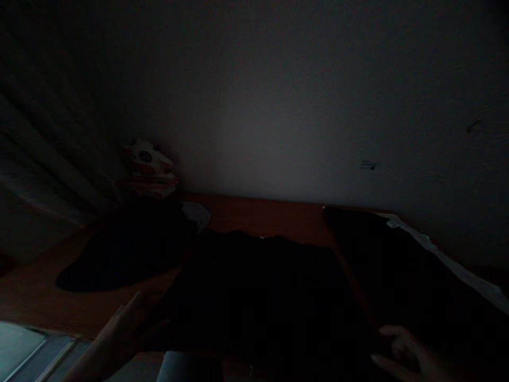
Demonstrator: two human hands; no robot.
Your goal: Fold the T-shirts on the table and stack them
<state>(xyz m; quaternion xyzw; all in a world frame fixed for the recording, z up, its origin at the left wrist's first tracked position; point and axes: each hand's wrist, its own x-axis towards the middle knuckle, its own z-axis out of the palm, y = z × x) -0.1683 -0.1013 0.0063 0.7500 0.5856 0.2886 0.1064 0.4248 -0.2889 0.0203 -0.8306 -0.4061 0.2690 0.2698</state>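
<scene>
A black garment [270, 292], probably a shirt, lies spread out in front of me with a small pale tag at its far edge. At its near left corner is my left hand [123, 329], thumb and fingers apart; the thumb overlaps the cloth edge. My right hand [409, 353] is by the near right side of the garment, fingers partly curled, with a gap between thumb and index finger. Nothing shows in either hand. Deep shadow hides folds and any light touch on the cloth.
A dark cloth heap [131, 249] lies left on the wooden table [254, 212]. Behind it, a white and dark plush toy [149, 156] sits on stacked books [151, 185]. More dark cloth [397, 265] with a pale edge lies right. A curtain [43, 154] hangs left; a wall is behind.
</scene>
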